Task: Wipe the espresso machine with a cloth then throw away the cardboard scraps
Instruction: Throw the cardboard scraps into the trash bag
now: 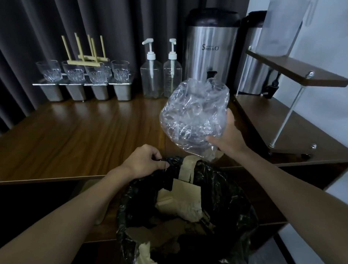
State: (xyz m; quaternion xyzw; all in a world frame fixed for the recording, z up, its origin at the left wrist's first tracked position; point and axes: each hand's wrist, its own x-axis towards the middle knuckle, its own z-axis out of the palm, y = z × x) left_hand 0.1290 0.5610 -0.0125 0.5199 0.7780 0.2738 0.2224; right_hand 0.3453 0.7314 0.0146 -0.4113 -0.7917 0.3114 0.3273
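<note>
A bin lined with a black bag stands below the counter edge, with several brown cardboard scraps lying inside it. My left hand pinches the bag's rim at its far left side. My right hand holds a crumpled clear plastic bag up above the bin's far edge, over the counter. No cloth or espresso machine is in sight.
The wooden counter carries several glasses on metal holders at the back left, two pump bottles, and a steel drinks urn. A second urn and a small wooden shelf rack stand at the right.
</note>
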